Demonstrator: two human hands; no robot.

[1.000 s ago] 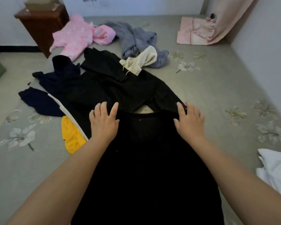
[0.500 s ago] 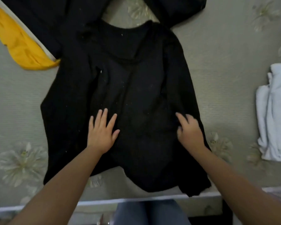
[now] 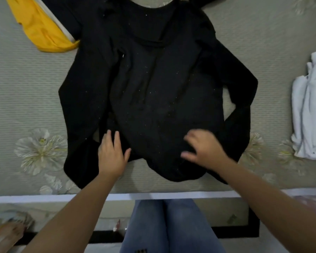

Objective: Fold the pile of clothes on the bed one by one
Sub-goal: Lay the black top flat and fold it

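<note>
A black long-sleeved top point(image 3: 153, 84) lies spread flat on the grey flowered bed cover point(image 3: 26, 92), its neck pointing away from me and its hem near the bed's front edge. My left hand point(image 3: 112, 154) presses flat on the lower left of the top, fingers straight. Blurred by motion, my right hand point(image 3: 203, 149) lies on the lower right of the top with fingers spread and slightly bent. Both sleeves lie alongside the body of the top.
A yellow garment with a white strip point(image 3: 44, 31) lies at the upper left, partly under dark cloth. White folded clothing point(image 3: 310, 110) sits at the right edge. The bed's white front edge point(image 3: 171, 195) runs just below the hem; my jeans-clad legs point(image 3: 171, 227) stand against it.
Both hands have slid down the black top from its shoulders to its hem, smoothing it. My view has tilted down toward the front edge of the bed.
</note>
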